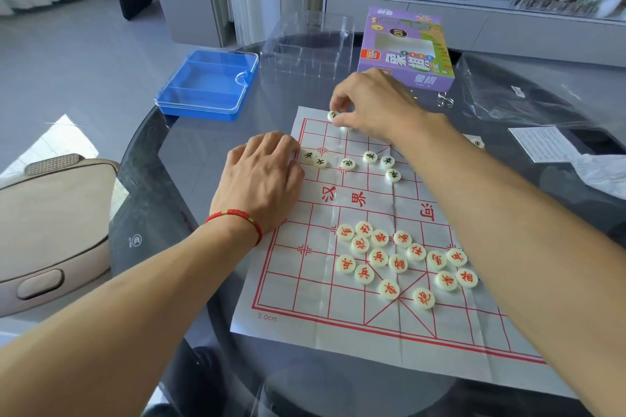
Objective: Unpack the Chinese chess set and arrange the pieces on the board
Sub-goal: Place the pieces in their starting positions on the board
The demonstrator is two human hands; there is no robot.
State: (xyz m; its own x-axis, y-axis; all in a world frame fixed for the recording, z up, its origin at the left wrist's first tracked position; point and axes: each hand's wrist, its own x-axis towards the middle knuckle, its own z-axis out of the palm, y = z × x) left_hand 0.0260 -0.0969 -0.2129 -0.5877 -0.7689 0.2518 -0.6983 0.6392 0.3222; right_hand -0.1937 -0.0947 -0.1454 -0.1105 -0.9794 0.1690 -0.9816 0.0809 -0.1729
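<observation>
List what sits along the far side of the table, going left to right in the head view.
Blue plastic case → clear plastic tray → purple chess box → clear plastic bag.

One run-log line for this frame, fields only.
stage: placing black pieces | right hand: pinches black piece at board far-left corner | left hand: rests at board's left edge | red pieces: unsorted near side

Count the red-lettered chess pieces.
16 red-lettered pieces, all clustered loose on the paper board's near half, beside the right forearm, which might hide more.
</observation>
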